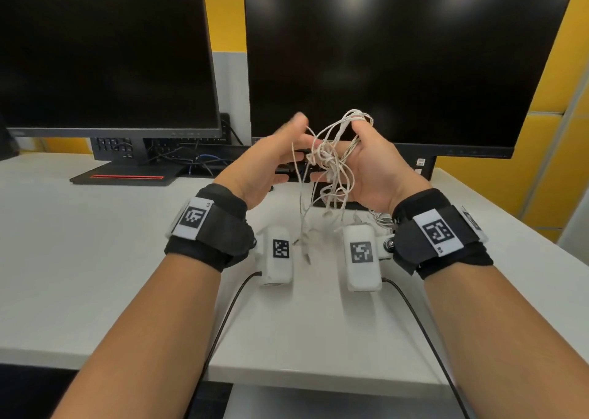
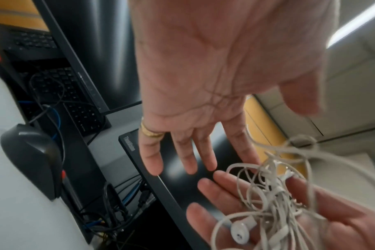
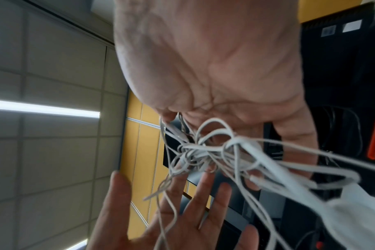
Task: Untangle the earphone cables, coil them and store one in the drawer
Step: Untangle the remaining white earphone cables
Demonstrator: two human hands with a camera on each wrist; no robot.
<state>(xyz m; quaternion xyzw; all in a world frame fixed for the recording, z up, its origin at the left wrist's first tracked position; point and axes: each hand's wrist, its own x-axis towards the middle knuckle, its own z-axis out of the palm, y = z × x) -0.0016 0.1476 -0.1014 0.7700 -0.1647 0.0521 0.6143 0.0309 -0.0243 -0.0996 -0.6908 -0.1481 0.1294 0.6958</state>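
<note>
Cables [image 1: 331,160] (tangled) in right hand [image 1: 373,166], left hand [image 1: 264,163] open

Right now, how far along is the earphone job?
Nothing looks finished. The earphone cables are one knotted white bundle, held above the desk by the right hand; the open left hand is beside it. Untangling, coiling and storing remain; no drawer is in view.

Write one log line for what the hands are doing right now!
stage: untangling | right hand: holds earphone cables, tangled | left hand: open beside them | desk: below | drawer: unseen
</note>
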